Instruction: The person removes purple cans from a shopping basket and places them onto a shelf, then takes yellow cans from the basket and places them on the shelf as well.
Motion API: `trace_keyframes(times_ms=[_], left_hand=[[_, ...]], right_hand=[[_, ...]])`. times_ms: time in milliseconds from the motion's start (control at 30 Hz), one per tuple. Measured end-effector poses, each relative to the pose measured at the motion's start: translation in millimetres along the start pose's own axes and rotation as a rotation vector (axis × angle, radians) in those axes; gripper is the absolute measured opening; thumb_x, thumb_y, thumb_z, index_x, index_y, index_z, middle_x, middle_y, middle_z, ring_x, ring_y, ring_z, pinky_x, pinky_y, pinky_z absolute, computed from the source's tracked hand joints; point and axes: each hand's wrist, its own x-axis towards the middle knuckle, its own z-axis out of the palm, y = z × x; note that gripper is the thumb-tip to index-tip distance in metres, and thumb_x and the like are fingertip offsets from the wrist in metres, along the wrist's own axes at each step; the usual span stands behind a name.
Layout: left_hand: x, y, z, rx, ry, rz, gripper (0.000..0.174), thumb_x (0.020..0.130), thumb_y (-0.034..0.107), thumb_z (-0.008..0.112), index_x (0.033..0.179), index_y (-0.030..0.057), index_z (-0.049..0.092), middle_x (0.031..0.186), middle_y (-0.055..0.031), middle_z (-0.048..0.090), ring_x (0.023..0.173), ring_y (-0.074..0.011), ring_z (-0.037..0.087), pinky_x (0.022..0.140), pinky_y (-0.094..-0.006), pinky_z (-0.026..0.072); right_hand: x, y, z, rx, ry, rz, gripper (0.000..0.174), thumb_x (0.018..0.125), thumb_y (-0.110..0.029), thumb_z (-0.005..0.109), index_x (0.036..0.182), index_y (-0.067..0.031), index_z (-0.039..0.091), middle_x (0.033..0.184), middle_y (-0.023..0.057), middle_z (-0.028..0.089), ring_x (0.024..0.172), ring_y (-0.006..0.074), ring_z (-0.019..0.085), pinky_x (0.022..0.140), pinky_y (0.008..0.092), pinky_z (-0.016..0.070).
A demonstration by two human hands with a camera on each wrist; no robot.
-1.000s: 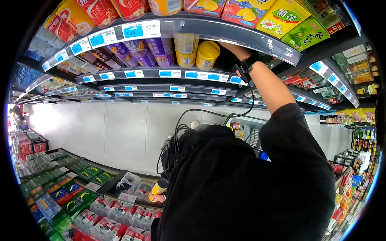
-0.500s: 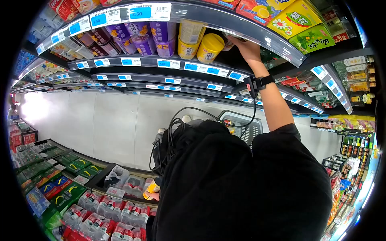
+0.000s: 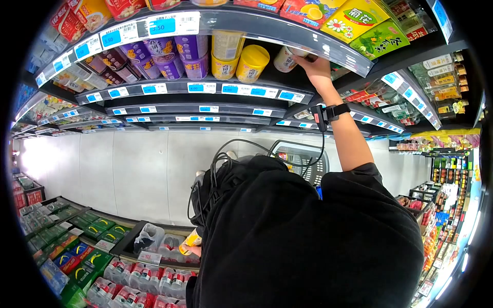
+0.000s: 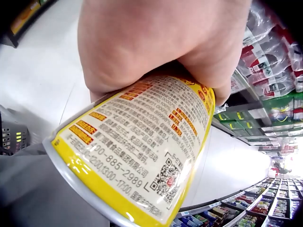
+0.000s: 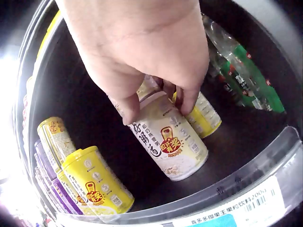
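My right hand [image 3: 318, 72] reaches into the upper shelf bay and grips a white porridge can. In the right wrist view, its thumb and fingers close around the upper end of a white can [image 5: 173, 142] near the shelf front. Part of a second pale can [image 5: 149, 84] shows under the palm, mostly hidden by the hand. A yellow can [image 5: 208, 118] is partly visible behind. To the left are yellow-lidded cans [image 5: 97, 182]. Down by my side, my left hand [image 4: 156, 38] holds a yellow-and-white can [image 4: 142, 142], tilted, its printed label and silver rim showing.
A clear price rail [image 5: 251, 198] edges the shelf. Purple cans [image 3: 192, 54] line its left part, and green-labelled bottles [image 5: 251, 78] lie to the right. A grey basket [image 3: 303, 154] stands on the floor. Shrink-wrapped drink packs [image 3: 146, 274] are stacked behind me.
My right hand, hidden deep in the shelf a second ago, has drawn back toward the front with a white can now showing. The left hand still holds its can low.
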Motion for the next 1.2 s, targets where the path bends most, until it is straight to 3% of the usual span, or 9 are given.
trace_keyframes(times_ms=[267, 333, 467, 533, 567, 700, 767, 800, 1200], left_hand=[[1, 1, 4, 0.024, -0.004, -0.005, 0.067, 0.083, 0.059, 0.057, 0.121, 0.0042, 0.049, 0.11, -0.0125, 0.057, 0.092, -0.0267, 0.058, 0.084, -0.0393, 0.0475], [1, 1, 5, 0.028, -0.002, -0.003, 0.067, 0.083, 0.059, 0.057, 0.12, 0.0042, 0.05, 0.11, -0.0125, 0.058, 0.092, -0.0266, 0.058, 0.084, -0.0392, 0.0476], [0, 2, 8, 0.026, -0.005, 0.004, 0.066, 0.083, 0.059, 0.057, 0.12, 0.0043, 0.05, 0.109, -0.0123, 0.058, 0.091, -0.0264, 0.058, 0.084, -0.0391, 0.0476], [0, 3, 10, 0.039, -0.006, -0.001, 0.066, 0.083, 0.059, 0.057, 0.12, 0.0043, 0.05, 0.109, -0.0123, 0.058, 0.091, -0.0263, 0.058, 0.084, -0.039, 0.0476], [-1, 2, 11, 0.037, -0.006, -0.004, 0.066, 0.083, 0.059, 0.057, 0.12, 0.0043, 0.05, 0.109, -0.0123, 0.058, 0.091, -0.0263, 0.058, 0.084, -0.039, 0.0476], [-2, 3, 13, 0.042, -0.01, -0.001, 0.066, 0.083, 0.059, 0.057, 0.12, 0.0044, 0.05, 0.109, -0.0121, 0.058, 0.091, -0.0262, 0.058, 0.083, -0.0388, 0.0477], [-4, 3, 13, 0.043, -0.009, 0.002, 0.066, 0.083, 0.059, 0.057, 0.119, 0.0044, 0.05, 0.108, -0.0121, 0.058, 0.09, -0.0261, 0.058, 0.083, -0.0388, 0.0477], [-5, 2, 13, 0.043, -0.009, 0.003, 0.066, 0.083, 0.059, 0.057, 0.119, 0.0044, 0.05, 0.108, -0.0121, 0.058, 0.09, -0.026, 0.058, 0.083, -0.0387, 0.0477], [-19, 2, 10, 0.029, -0.004, -0.001, 0.065, 0.083, 0.059, 0.058, 0.119, 0.0046, 0.05, 0.107, -0.0117, 0.058, 0.089, -0.0256, 0.058, 0.082, -0.0384, 0.0478]], right_hand=[[-5, -8, 5, 0.064, 0.012, 0.005, 0.048, 0.078, -0.002, 0.073, 0.118, 0.003, 0.049, 0.115, 0.0137, 0.059, 0.104, 0.0221, 0.061, 0.09, 0.0318, 0.05], [1, 4, 8, -0.124, 0.051, -0.082, 0.043, 0.079, -0.006, 0.073, 0.115, 0.0024, 0.052, 0.111, 0.0122, 0.062, 0.103, 0.0198, 0.061, 0.088, 0.0313, 0.0499], [6, 0, 14, -0.02, 0.055, -0.041, 0.041, 0.078, -0.014, 0.075, 0.112, 0.0007, 0.057, 0.106, 0.011, 0.065, 0.1, 0.0197, 0.062, 0.085, 0.032, 0.0496], [13, -3, 20, -0.346, 0.13, -0.184, 0.042, 0.076, -0.021, 0.077, 0.109, -0.0016, 0.06, 0.103, 0.0109, 0.067, 0.098, 0.0226, 0.063, 0.083, 0.0328, 0.0492], [17, -6, 22, -0.334, 0.107, -0.158, 0.044, 0.076, -0.027, 0.077, 0.11, -0.0028, 0.061, 0.106, 0.012, 0.066, 0.101, 0.0264, 0.061, 0.086, 0.0349, 0.0477], [38, 9, 36, -0.44, 0.149, -0.244, 0.039, 0.079, -0.028, 0.073, 0.108, -0.0033, 0.062, 0.108, 0.0124, 0.065, 0.105, 0.0279, 0.059, 0.089, 0.037, 0.0458], [49, 13, 39, -0.491, 0.088, -0.545, 0.034, 0.085, -0.026, 0.063, 0.11, -0.0028, 0.061, 0.111, 0.017, 0.063, 0.106, 0.0339, 0.057, 0.091, 0.0409, 0.044], [53, 15, 39, -0.507, 0.096, -0.61, 0.034, 0.085, -0.026, 0.063, 0.11, -0.0028, 0.061, 0.111, 0.0171, 0.063, 0.106, 0.034, 0.057, 0.091, 0.0409, 0.044], [64, 29, 43, -0.498, 0.27, -0.639, 0.031, 0.087, -0.024, 0.061, 0.109, -0.003, 0.062, 0.11, 0.0174, 0.063, 0.104, 0.0344, 0.057, 0.09, 0.0419, 0.0443]])
